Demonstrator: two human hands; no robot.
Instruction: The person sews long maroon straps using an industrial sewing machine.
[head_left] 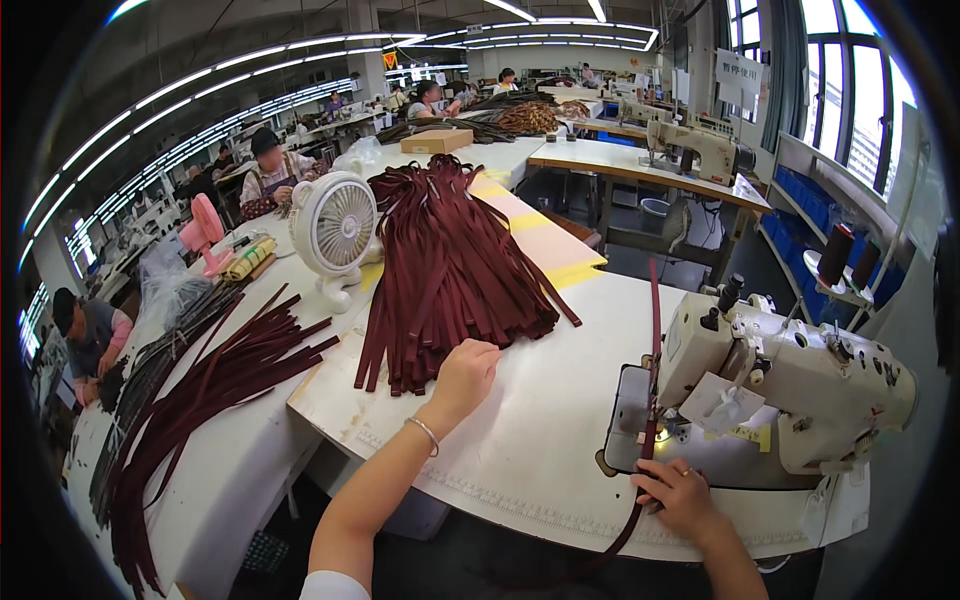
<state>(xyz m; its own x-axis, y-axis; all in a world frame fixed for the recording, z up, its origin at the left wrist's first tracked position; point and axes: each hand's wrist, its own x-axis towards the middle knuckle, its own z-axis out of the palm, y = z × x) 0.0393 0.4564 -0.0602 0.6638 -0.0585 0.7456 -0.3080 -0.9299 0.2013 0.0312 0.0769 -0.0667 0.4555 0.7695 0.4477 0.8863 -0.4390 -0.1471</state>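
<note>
A thick bundle of dark red straps [455, 265] lies fanned out across the white table, its cut ends toward me. My left hand [468, 378] is at those near ends, fingers curled together; whatever they hold, if anything, is hidden. One single dark red strap [648, 440] runs lengthwise under the head of a cream sewing machine [790, 370], past the lit needle area. Close in front of the needle, my right hand [682, 497] pinches this strap between thumb and fingers. Its near end hangs down past the table's edge.
A white fan [338, 225] stands left of the bundle. More dark red straps [215, 385] drape over the left table beside black ones. Thread spools [836, 255] stand behind the machine at right. A cardboard box [436, 141] sits farther back; co-workers sit at the left and far back.
</note>
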